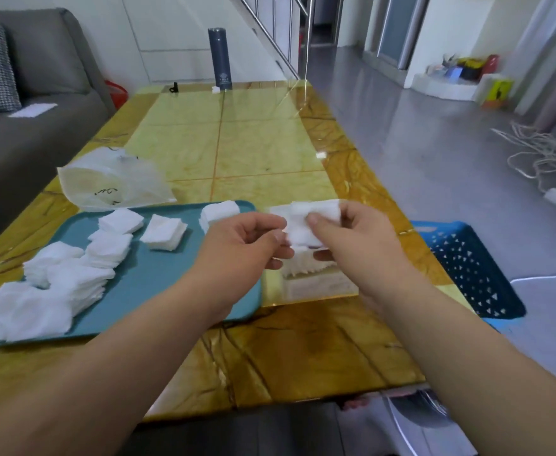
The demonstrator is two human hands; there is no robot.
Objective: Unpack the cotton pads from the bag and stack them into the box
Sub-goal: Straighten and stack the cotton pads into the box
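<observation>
Just above the box (322,286) on the worktop (270,143), beside the tray (158,274), the left hand (247,241) and right hand (352,238) each hold a narrow grip on the cotton pads (306,222). Squaring their edges first should let them settle flat inside.

A: Light?
B: Even, moderate indoor light; faint shadows. Glare streaks, glossy tabletop (298,103) far right; sheen on floor (401,143).
A: Sharpness?
B: Soft throughout; cotton pads (56,291) overexposed, detail lost. Wide-angle bowing at edges.
</observation>
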